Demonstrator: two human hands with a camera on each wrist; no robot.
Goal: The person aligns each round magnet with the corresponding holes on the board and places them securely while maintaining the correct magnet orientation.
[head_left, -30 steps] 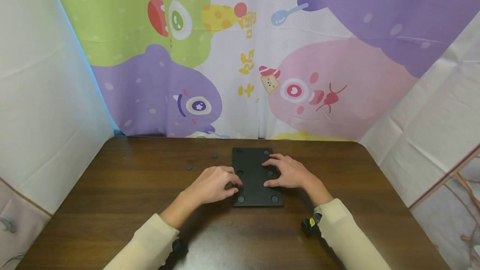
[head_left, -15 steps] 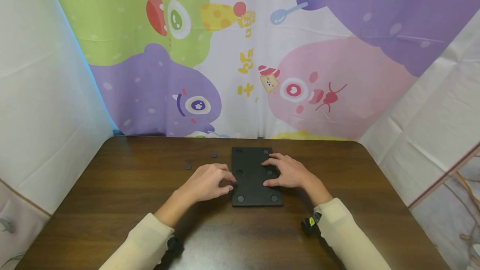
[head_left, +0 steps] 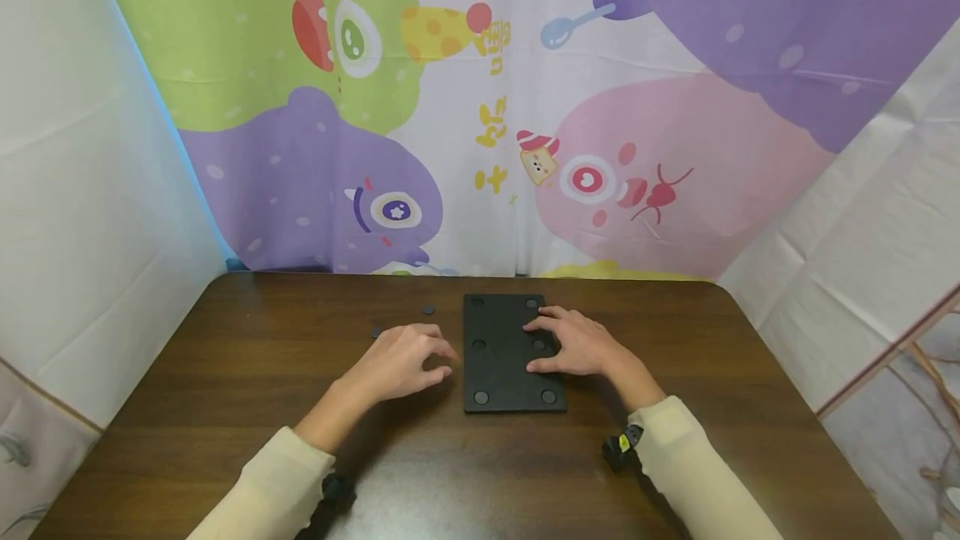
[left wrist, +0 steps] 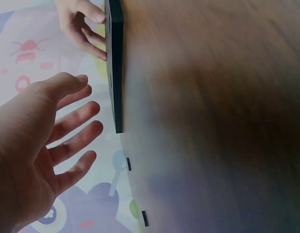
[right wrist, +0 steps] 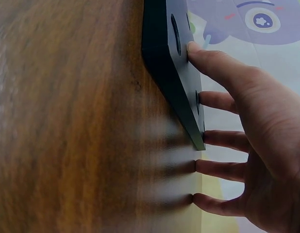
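Observation:
A flat black board point(head_left: 507, 365) lies on the table, with several round spots in two columns along its long sides. The two nearest spots look lighter grey; whether every spot is filled, I cannot tell. My left hand point(head_left: 405, 361) hovers just left of the board, fingers loosely bent and holding nothing; the left wrist view shows its bare palm. On the board's right side rests my right hand point(head_left: 581, 346), its thumb and some fingertips touching the top, two other fingertips touching the table in the right wrist view. Two small dark discs point(head_left: 428, 310) lie beyond my left hand, one partly behind it.
The brown wooden table point(head_left: 225, 407) extends on both sides of the board. A cartoon-printed curtain point(head_left: 480, 240) hangs along its back edge, with pale cloth at the left and right.
My left hand has moved left off the board's left edge and its middle spot is uncovered. The right hand, the board and the two loose discs have stayed in place.

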